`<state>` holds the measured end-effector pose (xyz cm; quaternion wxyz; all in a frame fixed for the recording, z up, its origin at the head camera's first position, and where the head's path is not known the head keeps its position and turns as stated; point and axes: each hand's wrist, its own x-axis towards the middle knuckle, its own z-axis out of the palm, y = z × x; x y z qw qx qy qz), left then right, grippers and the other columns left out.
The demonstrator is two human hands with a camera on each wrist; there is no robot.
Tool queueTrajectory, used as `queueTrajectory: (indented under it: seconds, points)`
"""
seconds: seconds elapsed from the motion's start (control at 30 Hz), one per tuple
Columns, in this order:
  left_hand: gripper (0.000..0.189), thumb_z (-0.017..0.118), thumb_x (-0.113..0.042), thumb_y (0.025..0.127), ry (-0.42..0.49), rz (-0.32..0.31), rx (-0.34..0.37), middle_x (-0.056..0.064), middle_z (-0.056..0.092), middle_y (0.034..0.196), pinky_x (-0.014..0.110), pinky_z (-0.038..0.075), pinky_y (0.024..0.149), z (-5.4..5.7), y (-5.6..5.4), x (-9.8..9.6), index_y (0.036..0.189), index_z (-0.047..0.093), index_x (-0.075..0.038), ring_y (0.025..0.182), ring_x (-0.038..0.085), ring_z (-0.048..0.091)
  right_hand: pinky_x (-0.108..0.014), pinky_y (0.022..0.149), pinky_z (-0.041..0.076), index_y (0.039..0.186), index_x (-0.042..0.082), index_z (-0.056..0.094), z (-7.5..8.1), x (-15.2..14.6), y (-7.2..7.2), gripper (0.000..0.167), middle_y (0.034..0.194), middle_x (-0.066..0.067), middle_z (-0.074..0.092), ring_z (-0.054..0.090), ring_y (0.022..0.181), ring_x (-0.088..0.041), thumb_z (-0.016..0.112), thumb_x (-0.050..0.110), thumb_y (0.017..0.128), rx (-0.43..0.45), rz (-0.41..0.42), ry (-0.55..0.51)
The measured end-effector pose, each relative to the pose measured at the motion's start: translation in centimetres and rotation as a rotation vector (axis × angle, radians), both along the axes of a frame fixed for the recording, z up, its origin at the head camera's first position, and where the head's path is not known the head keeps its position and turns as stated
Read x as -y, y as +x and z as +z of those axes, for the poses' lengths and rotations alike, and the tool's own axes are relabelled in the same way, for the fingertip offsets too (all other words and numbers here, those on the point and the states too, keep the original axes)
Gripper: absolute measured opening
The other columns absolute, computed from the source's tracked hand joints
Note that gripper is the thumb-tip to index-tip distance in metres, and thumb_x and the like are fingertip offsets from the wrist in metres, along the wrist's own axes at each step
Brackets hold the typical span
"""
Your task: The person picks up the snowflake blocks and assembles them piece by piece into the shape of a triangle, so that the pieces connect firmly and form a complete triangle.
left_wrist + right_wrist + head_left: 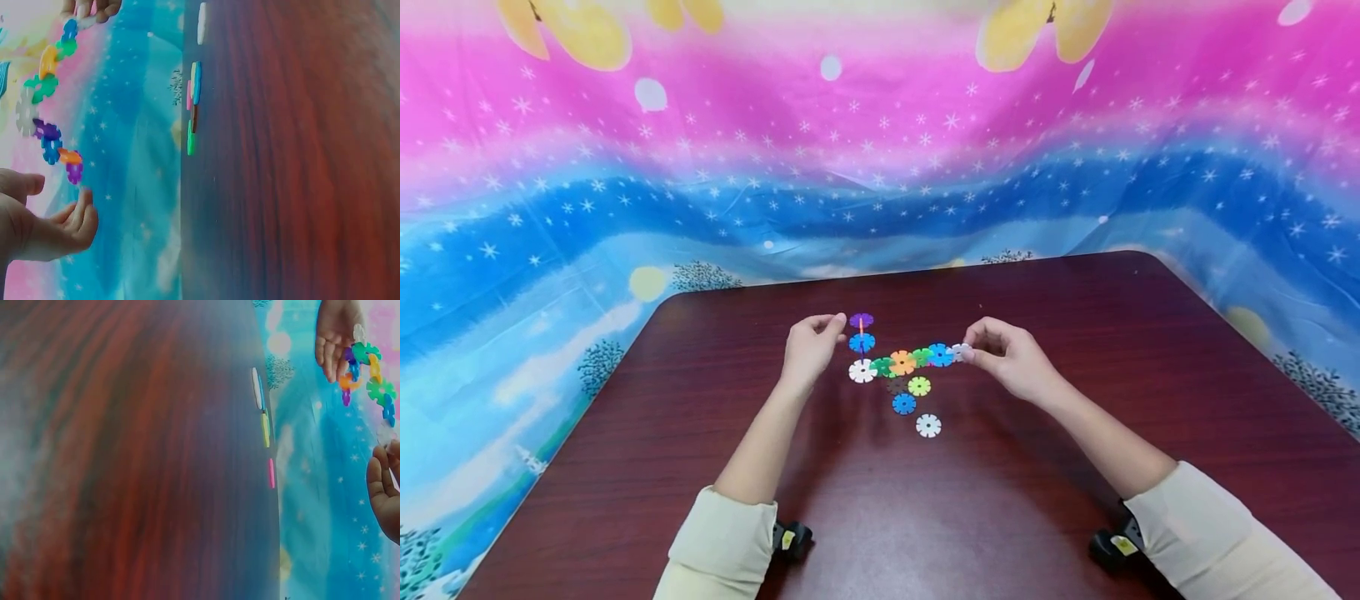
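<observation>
A chain of interlocked notched plastic discs hangs above the table between the hands. My right hand [1011,358] pinches the whitish disc [959,353] at its right end. From there run a blue disc [938,355], a green one, an orange disc [902,362], a darker green one and a white disc [862,371]. A side branch leaves the white disc, with a blue disc [861,342] and a purple disc [861,320] at its tip. My left hand [808,354] is beside that tip; in the left wrist view its thumb and fingers are spread apart, holding nothing.
Loose discs lie on the dark red wooden table [700,467] below the chain: a brown disc [897,387], a yellow-green disc [919,386], a blue one and a white disc [928,426] nearest me. A pink disc [271,473] shows too. A patterned cloth [880,167] hangs behind the table.
</observation>
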<state>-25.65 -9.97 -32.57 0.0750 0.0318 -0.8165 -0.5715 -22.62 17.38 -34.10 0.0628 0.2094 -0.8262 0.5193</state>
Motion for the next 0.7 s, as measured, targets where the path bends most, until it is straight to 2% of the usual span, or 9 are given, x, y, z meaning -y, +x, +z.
queueTrajectory:
  seconds: [0.1, 0.17, 0.23, 0.33, 0.4, 0.53, 0.63, 0.7]
  points:
    - [0.044, 0.056, -0.028, 0.093, 0.148, -0.070, 0.125, 0.021, 0.062, 0.108, 0.042, 0.043, 0.092, -0.2, -0.3, 0.1, 0.122, 0.054, 0.006, 0.097, 0.029, 0.061, -0.025, 0.062, 0.046, 0.092, 0.007, 0.058, -0.2, -0.2, 0.0, 0.007, 0.084, -0.006, 0.059, 0.055, 0.074, -0.021, 0.064, 0.008, 0.087, -0.031, 0.017, -0.006]
    - [0.042, 0.057, -0.025, 0.092, 0.205, -0.096, 0.155, 0.020, 0.062, 0.107, 0.042, 0.042, 0.093, -0.3, -0.3, 0.1, 0.119, 0.056, 0.007, 0.090, 0.027, 0.062, -0.025, 0.061, 0.046, 0.091, 0.009, 0.059, -0.4, -0.4, -0.1, 0.007, 0.083, -0.005, 0.059, 0.054, 0.073, -0.020, 0.064, 0.007, 0.087, -0.058, 0.027, -0.012]
    - [0.036, 0.059, -0.020, 0.091, 0.225, -0.109, 0.157, 0.018, 0.063, 0.101, 0.044, 0.042, 0.093, -0.3, -0.3, 0.1, 0.116, 0.059, 0.007, 0.083, 0.022, 0.061, -0.025, 0.060, 0.046, 0.090, 0.010, 0.059, -0.6, -0.4, -0.2, 0.007, 0.083, -0.004, 0.059, 0.055, 0.072, -0.020, 0.064, 0.007, 0.086, -0.072, 0.033, -0.012]
    - [0.029, 0.060, -0.012, 0.090, 0.246, -0.117, 0.138, 0.013, 0.064, 0.091, 0.045, 0.042, 0.092, -0.3, -0.1, 0.2, 0.112, 0.061, 0.007, 0.076, 0.020, 0.061, -0.025, 0.062, 0.046, 0.091, 0.010, 0.059, -0.5, -0.4, -0.3, 0.008, 0.085, -0.004, 0.060, 0.055, 0.074, -0.020, 0.064, 0.005, 0.086, -0.065, 0.026, 0.009]
    - [0.028, 0.060, -0.008, 0.089, 0.260, -0.120, 0.124, 0.011, 0.065, 0.086, 0.043, 0.043, 0.091, -0.2, 0.1, 0.2, 0.112, 0.060, 0.008, 0.077, 0.023, 0.062, -0.026, 0.065, 0.047, 0.092, 0.008, 0.060, 0.0, -0.2, -0.2, 0.008, 0.087, -0.006, 0.061, 0.055, 0.078, -0.021, 0.064, 0.003, 0.086, -0.043, 0.012, 0.044]
    - [0.027, 0.061, -0.006, 0.089, 0.271, -0.101, 0.092, 0.013, 0.065, 0.088, 0.040, 0.043, 0.092, 0.0, 0.3, 0.3, 0.112, 0.060, 0.007, 0.076, 0.020, 0.065, -0.027, 0.070, 0.049, 0.092, 0.004, 0.061, -0.1, -0.2, -0.8, 0.009, 0.090, -0.008, 0.062, 0.057, 0.083, -0.022, 0.065, 0.003, 0.085, -0.015, -0.009, 0.091]
    - [0.024, 0.061, -0.006, 0.089, 0.275, -0.067, 0.028, 0.014, 0.065, 0.089, 0.039, 0.043, 0.092, 0.2, 0.3, 0.3, 0.109, 0.060, 0.007, 0.072, 0.013, 0.065, -0.029, 0.070, 0.050, 0.093, 0.004, 0.060, -0.6, -0.3, -1.6, 0.012, 0.090, -0.008, 0.062, 0.059, 0.084, -0.023, 0.067, 0.002, 0.083, 0.000, -0.030, 0.101]
    - [0.021, 0.061, -0.006, 0.088, 0.283, -0.041, -0.032, 0.014, 0.065, 0.086, 0.037, 0.046, 0.089, 0.4, 0.4, 0.3, 0.105, 0.062, 0.007, 0.072, 0.014, 0.066, -0.030, 0.069, 0.049, 0.094, 0.003, 0.059, -0.7, -0.2, -1.8, 0.014, 0.090, -0.009, 0.062, 0.060, 0.084, -0.023, 0.067, 0.001, 0.082, 0.015, -0.046, 0.110]
